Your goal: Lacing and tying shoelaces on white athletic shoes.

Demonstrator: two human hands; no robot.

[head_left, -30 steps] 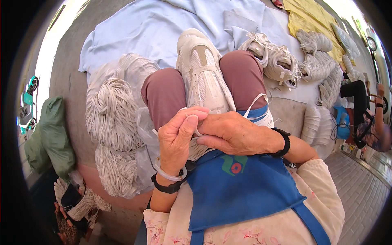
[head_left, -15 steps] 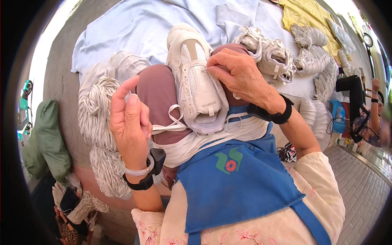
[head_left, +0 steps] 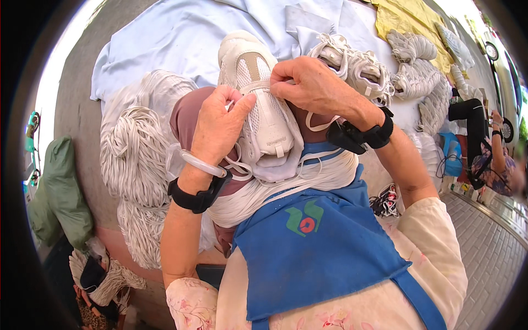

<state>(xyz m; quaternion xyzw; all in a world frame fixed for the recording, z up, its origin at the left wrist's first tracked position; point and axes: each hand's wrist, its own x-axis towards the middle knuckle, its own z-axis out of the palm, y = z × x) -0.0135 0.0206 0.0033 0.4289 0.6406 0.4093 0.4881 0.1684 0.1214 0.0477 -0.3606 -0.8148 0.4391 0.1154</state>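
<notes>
A white-and-beige sneaker (head_left: 278, 137) rests across my lap between my knees, toe pointing away and heel opening toward me. My left hand (head_left: 215, 124) is closed in a pinch at the left row of eyelets, a small white bit of lace showing at its fingertips. Over the right side of the tongue, my right hand (head_left: 311, 85) pinches a shoelace; a white loop (head_left: 316, 124) hangs below it. Another length of white lace (head_left: 236, 165) lies loose beside the shoe's left collar. Many white laces (head_left: 253, 201) are draped over my lap above the blue apron (head_left: 319, 258).
Bundled white laces (head_left: 135, 148) lie to my left. Several laced sneakers (head_left: 363, 71) and rows of stacked shoe parts (head_left: 423, 82) stand on a pale cloth (head_left: 192, 38) to the right. A green sack (head_left: 66, 192) is far left; another person (head_left: 498, 159) sits at far right.
My left hand has moved from open in the air, left of the shoe, to a pinch at the eyelets. My right hand has shifted slightly up and left, still pinching.
</notes>
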